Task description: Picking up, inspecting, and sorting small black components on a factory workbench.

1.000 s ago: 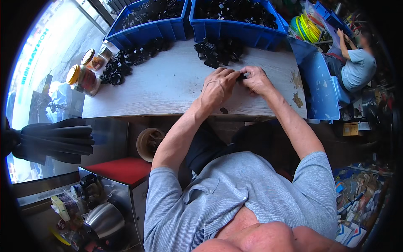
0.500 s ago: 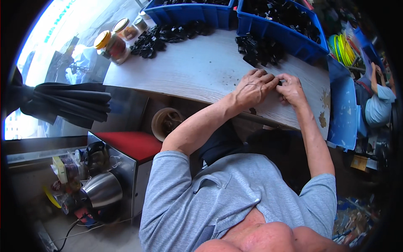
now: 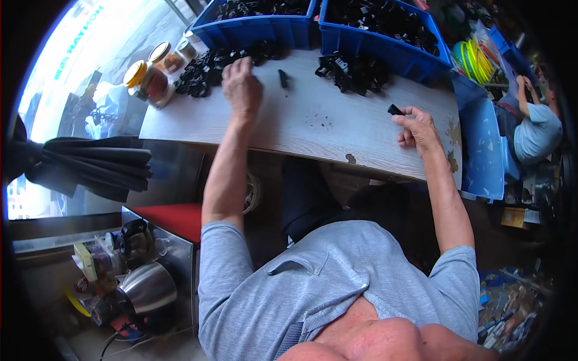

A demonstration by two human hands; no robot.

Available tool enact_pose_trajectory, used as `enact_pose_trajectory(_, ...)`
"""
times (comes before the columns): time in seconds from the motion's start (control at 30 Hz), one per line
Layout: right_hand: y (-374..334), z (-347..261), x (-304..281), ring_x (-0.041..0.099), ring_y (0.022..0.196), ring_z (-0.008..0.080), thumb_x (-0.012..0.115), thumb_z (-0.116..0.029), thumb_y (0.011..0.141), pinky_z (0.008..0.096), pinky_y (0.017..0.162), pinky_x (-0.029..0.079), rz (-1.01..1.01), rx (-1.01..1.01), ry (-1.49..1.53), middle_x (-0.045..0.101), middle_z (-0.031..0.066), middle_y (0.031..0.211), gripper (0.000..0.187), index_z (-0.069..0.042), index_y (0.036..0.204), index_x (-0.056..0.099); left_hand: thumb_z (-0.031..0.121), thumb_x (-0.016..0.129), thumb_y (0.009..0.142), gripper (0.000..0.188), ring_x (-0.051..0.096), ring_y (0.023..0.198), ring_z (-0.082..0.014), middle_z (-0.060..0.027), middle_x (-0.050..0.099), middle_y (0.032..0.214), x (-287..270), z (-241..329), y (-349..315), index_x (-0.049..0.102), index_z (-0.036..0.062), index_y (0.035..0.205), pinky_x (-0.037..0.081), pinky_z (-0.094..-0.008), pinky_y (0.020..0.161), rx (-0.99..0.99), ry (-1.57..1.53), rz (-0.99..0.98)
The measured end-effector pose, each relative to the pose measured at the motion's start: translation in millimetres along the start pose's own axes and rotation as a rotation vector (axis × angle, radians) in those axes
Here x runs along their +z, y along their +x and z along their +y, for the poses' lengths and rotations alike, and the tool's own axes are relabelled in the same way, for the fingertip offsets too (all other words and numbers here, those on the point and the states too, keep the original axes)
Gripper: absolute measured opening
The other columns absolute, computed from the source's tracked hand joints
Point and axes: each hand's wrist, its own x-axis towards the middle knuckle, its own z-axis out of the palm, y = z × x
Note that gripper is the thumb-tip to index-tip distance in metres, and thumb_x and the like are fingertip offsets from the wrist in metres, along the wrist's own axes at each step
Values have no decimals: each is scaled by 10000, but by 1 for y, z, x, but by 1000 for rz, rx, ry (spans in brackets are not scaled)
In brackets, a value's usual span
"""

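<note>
My right hand [image 3: 416, 129] pinches a small black plastic part [image 3: 394, 110] between thumb and fingertips, above the right side of the table. Over at the left, my left hand [image 3: 242, 90] is stretched out, its fingers slightly bent and apart, at the edge of a pile of small black parts [image 3: 198, 77]. Nothing shows in it, though its palm side is hidden. One single black part [image 3: 283, 78] is just right of this hand, apart from both piles. Another heap of black parts [image 3: 352, 75] lies between my hands, farther back.
Two blue bins [image 3: 385, 47] of black parts stand along the table's far side. Jars, one with a yellow lid [image 3: 136, 73], stand at the left edge. A light blue crate [image 3: 484, 147] is right of the table [image 3: 289, 123]. Another person [image 3: 536, 132] sits beyond it.
My hands were together over the table and have parted. The left moved left to the far-left pile; the right stayed near its place with a black part. A lone black part now shows between the piles.
</note>
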Motion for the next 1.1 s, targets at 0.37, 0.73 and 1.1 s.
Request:
enact_pose_trajectory(0.37, 32, 11, -69, 627, 567, 150, 839, -256, 825, 320, 581, 612, 504, -50, 250, 553, 9, 611, 360, -95, 1110, 689, 10, 582, 862, 369, 614, 1176, -358, -123, 676, 1255, 2, 6, -20, 691, 126, 1195, 515, -449, 982, 85, -104, -272)
enact_pose_trajectory(0.73, 42, -24, 35, 557, 470, 108, 846, -287, 800, 273, 445, 533, 133, -29, -167, 524, 3, 612, 540, -40, 1236, 645, 2, 706, 741, 474, 642, 1073, -324, -86, 711, 1166, -12, 38, -25, 712, 131, 1198, 528, -410, 930, 98, -197, -341)
enact_pose_trajectory(1.1, 56, -19, 56, 571, 460, 124, 774, -297, 860, 286, 408, 499, 282, -148, -383, 661, 111, 772, 491, -42, 1265, 667, 15, 685, 845, 399, 649, 1091, -329, -116, 724, 1133, -21, 80, -32, 679, 105, 1234, 528, -431, 931, 182, -359, -422)
